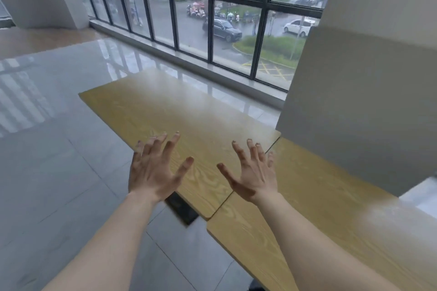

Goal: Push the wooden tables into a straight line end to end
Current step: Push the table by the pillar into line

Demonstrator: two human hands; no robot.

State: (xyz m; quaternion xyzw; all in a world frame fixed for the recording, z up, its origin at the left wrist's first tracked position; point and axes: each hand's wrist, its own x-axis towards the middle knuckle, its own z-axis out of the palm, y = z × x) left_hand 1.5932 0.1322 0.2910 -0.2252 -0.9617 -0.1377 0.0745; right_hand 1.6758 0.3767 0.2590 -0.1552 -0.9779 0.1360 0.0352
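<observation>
Two light wooden tables meet end to end along a thin seam. The far table (165,111) stretches away toward the window; its near corner juts slightly past the edge of the near table (331,215), which runs to the lower right. My left hand (153,170) hovers with fingers spread over the near left corner of the far table. My right hand (253,175) is raised with fingers spread above the seam. Neither hand holds anything, and whether they touch the wood is unclear.
A white pillar (369,90) stands against the right side of the tables. A tall black-framed window wall (212,19) runs behind. Glossy grey floor tiles (59,149) spread to the left. A dark table base (182,208) shows under the far table's corner.
</observation>
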